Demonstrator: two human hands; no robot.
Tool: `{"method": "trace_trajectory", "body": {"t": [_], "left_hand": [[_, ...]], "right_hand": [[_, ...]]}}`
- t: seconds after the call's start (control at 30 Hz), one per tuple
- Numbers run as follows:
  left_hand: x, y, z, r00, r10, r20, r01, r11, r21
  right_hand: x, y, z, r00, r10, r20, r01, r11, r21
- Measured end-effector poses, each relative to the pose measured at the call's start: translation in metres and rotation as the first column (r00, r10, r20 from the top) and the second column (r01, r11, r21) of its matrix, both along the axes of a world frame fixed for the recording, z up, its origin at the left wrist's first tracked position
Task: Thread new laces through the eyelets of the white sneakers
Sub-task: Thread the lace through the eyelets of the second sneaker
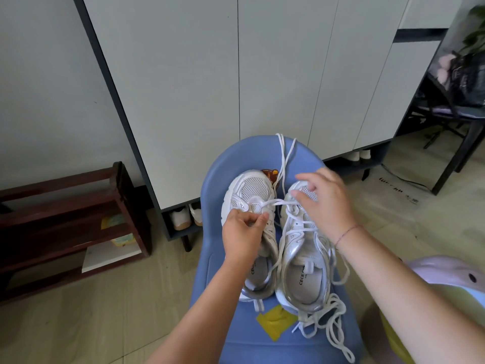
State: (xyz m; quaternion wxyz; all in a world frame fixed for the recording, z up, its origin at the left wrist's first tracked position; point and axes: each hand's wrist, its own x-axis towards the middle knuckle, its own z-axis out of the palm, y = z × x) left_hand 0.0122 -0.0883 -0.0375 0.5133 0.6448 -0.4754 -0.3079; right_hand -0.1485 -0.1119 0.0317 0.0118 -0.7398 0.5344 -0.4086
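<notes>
Blue chair (217,179) is holding both shoes up close. Nearest, loose laces (328,319) are lying by the right sneaker (301,258). Left hand (242,232) is pinching the new lace (278,202) at the left sneaker (252,187), pulling it tight. Right hand (325,203) is hovering farther out, its grip too blurry to tell.

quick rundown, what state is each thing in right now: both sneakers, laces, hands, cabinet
left sneaker: lace through front eyelets only
right sneaker: laced up, ends untied
lace: stretched from left sneaker toward right hand
loose lace ends: heaped on blue chair
left hand: pinching the lace at the left sneaker
right hand: over right sneaker's toe, blurred, grip unclear
cabinet doors: shut
</notes>
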Motion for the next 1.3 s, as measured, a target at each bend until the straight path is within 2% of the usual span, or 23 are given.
{"method": "trace_trajectory", "body": {"t": [0.1,0.2,0.4,0.57,0.7,0.83,0.97,1.03,1.1,1.17,1.3], "left_hand": [[0.001,0.0,0.001,1.0,-0.015,0.019,0.015,1.0,-0.01],[0.002,0.001,0.002,1.0,-0.022,0.011,0.022,1.0,-0.018],[0.0,0.0,0.002,0.999,-0.009,0.031,0.01,1.0,-0.025],[-0.001,-0.002,0.0,0.999,0.009,0.031,-0.009,1.0,-0.009],[0.0,-0.002,0.0,1.0,0.013,0.001,-0.013,1.0,0.0],[-0.001,0.001,0.002,1.0,0.013,-0.012,-0.013,1.0,0.017],[-0.003,0.003,0.004,1.0,-0.016,0.001,0.016,1.0,0.018],[-0.003,0.003,0.006,1.0,-0.004,0.025,0.004,1.0,0.02],[-0.002,0.003,0.005,1.0,-0.01,0.022,0.01,1.0,0.016],[-0.001,0.003,0.004,1.0,-0.025,0.01,0.024,1.0,0.015],[0.0,0.0,0.002,1.0,-0.024,0.015,0.023,0.999,0.024]], "right_hand": [[0.024,-0.006,-0.006,0.976,0.112,-0.187,-0.1,0.992,0.072],[0.034,-0.012,-0.01,0.945,0.106,-0.31,-0.057,0.985,0.161],[0.032,-0.018,-0.01,0.917,0.067,-0.394,0.016,0.979,0.203],[0.026,-0.015,-0.014,0.973,0.08,-0.216,-0.049,0.989,0.141],[0.006,-0.017,-0.005,0.997,-0.067,-0.028,0.069,0.995,0.067],[-0.024,-0.021,0.029,0.939,-0.176,0.296,0.197,0.98,-0.042],[-0.034,-0.014,0.051,0.879,-0.187,0.438,0.249,0.964,-0.088],[-0.025,-0.009,0.049,0.923,-0.143,0.357,0.142,0.989,0.029],[-0.015,-0.005,0.04,0.985,-0.096,0.146,0.059,0.97,0.235],[-0.005,-0.004,0.031,0.999,-0.048,0.006,0.043,0.933,0.359],[0.018,-0.005,0.021,0.999,0.031,-0.027,-0.018,0.924,0.383]]}}
